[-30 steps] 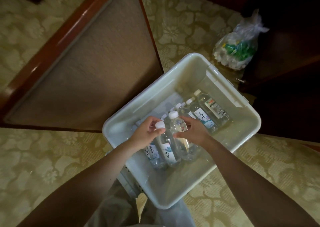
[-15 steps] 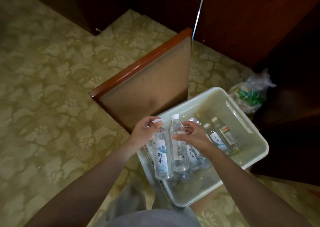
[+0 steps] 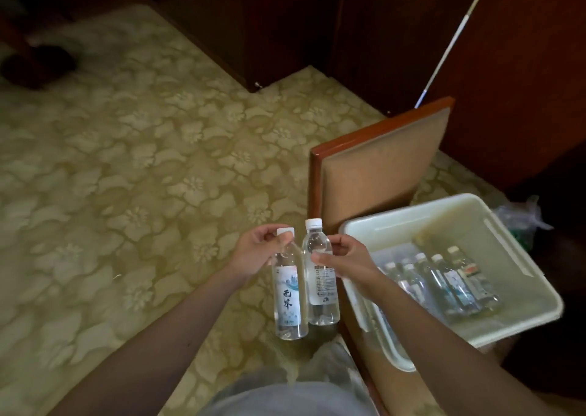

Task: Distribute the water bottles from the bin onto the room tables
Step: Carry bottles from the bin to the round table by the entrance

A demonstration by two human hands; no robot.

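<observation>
Hotel-like room: floral carpet (image 3: 142, 168), dark wood panelling (image 3: 285, 19).

Two bottles (image 3: 288, 298) upright, bin (image 3: 412, 225) holding more

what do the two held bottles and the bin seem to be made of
Picture-label bottle and text-label bottle: clear, glossy thin plastic, see-through with highlights; white caps likely plastic too. Bin: off-white moulded plastic, smooth semi-matte, with rounded rim; probably slightly translucent.

Open carpet (image 3: 126, 193) on my left; chair (image 3: 380, 174) and bin (image 3: 412, 211) crowd my right, dark cabinets (image 3: 285, 19) block ahead.
</observation>
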